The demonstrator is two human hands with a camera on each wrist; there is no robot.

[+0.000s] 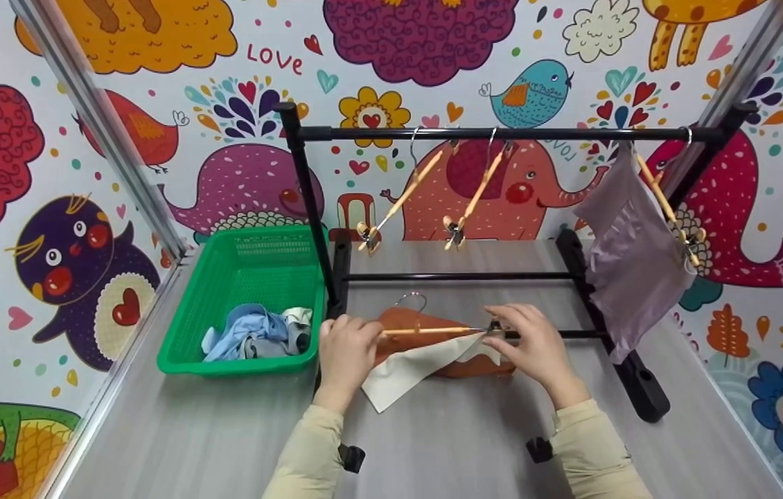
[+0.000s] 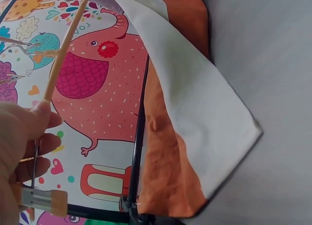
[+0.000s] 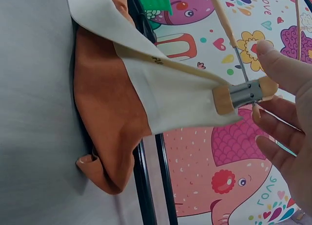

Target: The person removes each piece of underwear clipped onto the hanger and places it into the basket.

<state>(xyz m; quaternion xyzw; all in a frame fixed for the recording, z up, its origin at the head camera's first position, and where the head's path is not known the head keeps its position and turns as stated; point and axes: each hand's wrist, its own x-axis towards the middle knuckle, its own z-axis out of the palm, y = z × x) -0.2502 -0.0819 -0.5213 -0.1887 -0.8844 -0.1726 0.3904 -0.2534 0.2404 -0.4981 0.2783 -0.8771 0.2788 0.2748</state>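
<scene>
My left hand (image 1: 348, 353) grips the wooden bar of a clip hanger (image 1: 433, 331) near its left end. The left wrist view shows the clip (image 2: 44, 199) at that end with no cloth in it. At the other end, a metal clip (image 3: 246, 93) with wooden pads bites the white edge of an orange-brown and white cloth (image 3: 109, 84). My right hand (image 1: 533, 346) is beside this clip, thumb and fingers spread apart around it. The cloth hangs down from the clip onto the grey table (image 1: 447, 443).
A black rack (image 1: 502, 134) stands behind the hands. Two bare clip hangers (image 1: 409, 190) hang on it, and a mauve garment (image 1: 630, 256) hangs from another at the right. A green basket (image 1: 173, 346) on the left holds crumpled blue, grey and white clothes (image 1: 253, 333).
</scene>
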